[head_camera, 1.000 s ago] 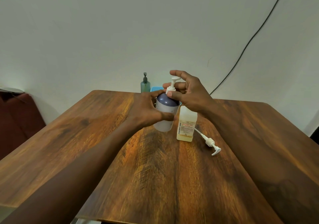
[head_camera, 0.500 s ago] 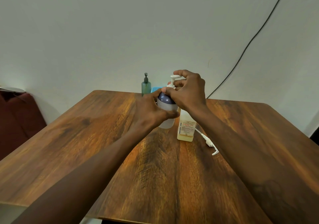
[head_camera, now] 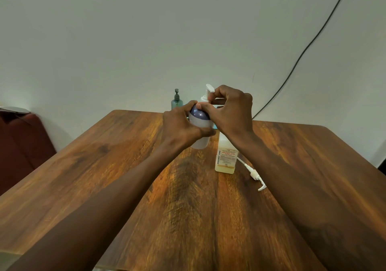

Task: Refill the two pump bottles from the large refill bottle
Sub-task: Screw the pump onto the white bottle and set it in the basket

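A white pump bottle with a dark purple dome top (head_camera: 199,115) stands upright at the middle of the table. My left hand (head_camera: 181,126) is wrapped around its body. My right hand (head_camera: 229,110) pinches the white pump head (head_camera: 207,92) at the bottle's neck. Just right of it stands a square bottle of yellowish liquid with a printed label (head_camera: 226,158), its top hidden behind my right wrist. A loose white pump with its tube (head_camera: 253,174) lies on the table to the right of that bottle.
A small green pump bottle (head_camera: 177,101) stands at the far edge of the wooden table (head_camera: 104,166) by the wall. A bit of blue (head_camera: 214,126) shows behind the bottles. A black cable (head_camera: 302,51) runs down the wall. A dark red seat (head_camera: 18,145) is at the left.
My right hand has turned around the pump head, closing from spread fingers to a pinch, and the pump spout has swung round. My left hand keeps its hold on the bottle.
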A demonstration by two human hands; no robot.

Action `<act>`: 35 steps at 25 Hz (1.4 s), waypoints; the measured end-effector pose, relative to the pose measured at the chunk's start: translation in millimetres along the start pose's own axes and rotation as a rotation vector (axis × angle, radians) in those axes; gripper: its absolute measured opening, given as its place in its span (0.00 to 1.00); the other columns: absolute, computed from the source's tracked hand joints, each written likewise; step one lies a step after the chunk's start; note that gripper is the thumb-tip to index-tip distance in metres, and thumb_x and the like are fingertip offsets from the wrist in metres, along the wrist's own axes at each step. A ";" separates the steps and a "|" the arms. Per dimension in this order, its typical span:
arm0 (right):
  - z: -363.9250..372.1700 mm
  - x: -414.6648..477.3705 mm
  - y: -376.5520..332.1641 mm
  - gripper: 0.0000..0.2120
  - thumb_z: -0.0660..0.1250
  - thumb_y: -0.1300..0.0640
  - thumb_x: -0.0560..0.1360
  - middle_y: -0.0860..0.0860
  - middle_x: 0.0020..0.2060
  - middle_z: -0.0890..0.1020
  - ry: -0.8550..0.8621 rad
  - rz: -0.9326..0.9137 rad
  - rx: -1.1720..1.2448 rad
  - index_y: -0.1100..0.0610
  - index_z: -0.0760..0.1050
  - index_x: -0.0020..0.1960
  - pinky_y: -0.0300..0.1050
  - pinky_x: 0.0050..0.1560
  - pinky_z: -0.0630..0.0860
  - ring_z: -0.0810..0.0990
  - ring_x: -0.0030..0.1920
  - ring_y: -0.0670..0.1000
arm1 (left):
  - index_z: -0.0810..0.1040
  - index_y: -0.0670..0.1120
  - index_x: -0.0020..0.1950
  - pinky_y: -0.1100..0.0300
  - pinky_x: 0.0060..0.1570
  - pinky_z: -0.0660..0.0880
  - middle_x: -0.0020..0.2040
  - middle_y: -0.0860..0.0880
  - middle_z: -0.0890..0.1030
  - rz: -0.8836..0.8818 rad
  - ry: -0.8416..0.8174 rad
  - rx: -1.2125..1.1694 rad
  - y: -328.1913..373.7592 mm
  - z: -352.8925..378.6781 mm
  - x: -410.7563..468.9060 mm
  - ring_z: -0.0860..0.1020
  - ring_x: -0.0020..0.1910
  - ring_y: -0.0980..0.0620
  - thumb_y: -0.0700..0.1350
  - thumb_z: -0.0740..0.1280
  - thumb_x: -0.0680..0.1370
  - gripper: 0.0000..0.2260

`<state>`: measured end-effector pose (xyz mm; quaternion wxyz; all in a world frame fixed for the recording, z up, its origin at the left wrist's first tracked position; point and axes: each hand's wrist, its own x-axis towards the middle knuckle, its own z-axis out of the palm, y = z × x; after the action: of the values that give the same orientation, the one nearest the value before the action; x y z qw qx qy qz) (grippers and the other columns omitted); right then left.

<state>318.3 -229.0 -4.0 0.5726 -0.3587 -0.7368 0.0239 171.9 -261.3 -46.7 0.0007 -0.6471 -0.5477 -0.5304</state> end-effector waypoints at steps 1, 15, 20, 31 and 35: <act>0.5 0.4 2.1 0.11 0.80 0.51 0.71 0.47 0.41 0.87 -0.018 -0.025 -0.007 0.56 0.83 0.44 0.45 0.43 0.85 0.86 0.41 0.44 | 0.81 0.52 0.62 0.55 0.47 0.83 0.53 0.54 0.85 -0.005 -0.004 0.004 -2.4 0.6 0.9 0.82 0.45 0.55 0.63 0.79 0.61 0.33; 13.5 74.3 55.0 0.20 0.81 0.45 0.69 0.48 0.45 0.86 -0.312 0.056 0.094 0.56 0.84 0.54 0.26 0.44 0.78 0.84 0.41 0.38 | 0.80 0.50 0.65 0.73 0.48 0.78 0.59 0.52 0.84 0.031 -0.070 -0.041 -37.7 23.4 66.6 0.82 0.48 0.55 0.58 0.82 0.62 0.34; 49.0 115.3 94.2 0.19 0.81 0.50 0.69 0.50 0.49 0.88 -0.355 0.010 0.074 0.57 0.86 0.56 0.28 0.46 0.79 0.86 0.45 0.42 | 0.80 0.50 0.64 0.58 0.52 0.83 0.55 0.54 0.84 -0.003 -0.085 -0.016 -73.9 52.6 121.6 0.82 0.48 0.54 0.61 0.81 0.60 0.35; 156.0 151.8 193.5 0.17 0.81 0.49 0.66 0.48 0.45 0.88 -0.306 0.082 0.030 0.55 0.87 0.53 0.42 0.48 0.84 0.86 0.43 0.43 | 0.83 0.55 0.55 0.54 0.49 0.81 0.46 0.57 0.84 -0.103 -0.139 0.167 -160.1 114.6 193.6 0.81 0.45 0.55 0.65 0.78 0.53 0.33; 184.1 148.6 216.7 0.18 0.81 0.48 0.66 0.48 0.45 0.88 -0.357 0.095 0.009 0.55 0.87 0.53 0.44 0.49 0.85 0.86 0.43 0.43 | 0.83 0.53 0.56 0.53 0.50 0.80 0.47 0.56 0.85 -0.152 -0.105 0.142 -191.9 133.5 187.2 0.81 0.45 0.55 0.65 0.78 0.53 0.34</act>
<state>255.5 83.4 -41.0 0.4326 -0.3807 -0.8088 0.1173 96.9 25.8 -87.7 -0.0224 -0.6292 -0.6304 -0.4541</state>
